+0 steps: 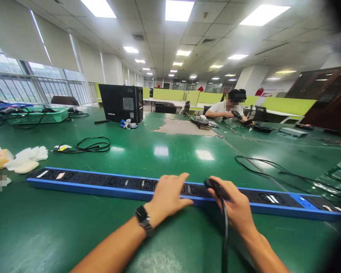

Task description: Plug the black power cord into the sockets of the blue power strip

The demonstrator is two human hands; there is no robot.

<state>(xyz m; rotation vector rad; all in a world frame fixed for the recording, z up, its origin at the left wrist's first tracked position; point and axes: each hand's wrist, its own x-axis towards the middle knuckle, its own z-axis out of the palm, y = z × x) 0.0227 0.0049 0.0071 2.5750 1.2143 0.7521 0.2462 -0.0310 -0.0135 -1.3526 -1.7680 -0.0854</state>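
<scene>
Right fingers (227,185) clasp plug (211,184); left fingers (182,178) spread over blue strip (200,193); green table (102,227) mirrors ceiling lights (179,10).

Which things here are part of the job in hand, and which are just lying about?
Part of the job:
power strip, left hand spread over it
black plug, held in the right hand
cord hanging from the plug

Apparently just lying about:
computer tower
gloves beside the tower
green basket
coiled cable

No text legible, grey label (128,103) on black computer case (112,100), white stickers (272,199) on blue power strip (88,189), print too small.
</scene>
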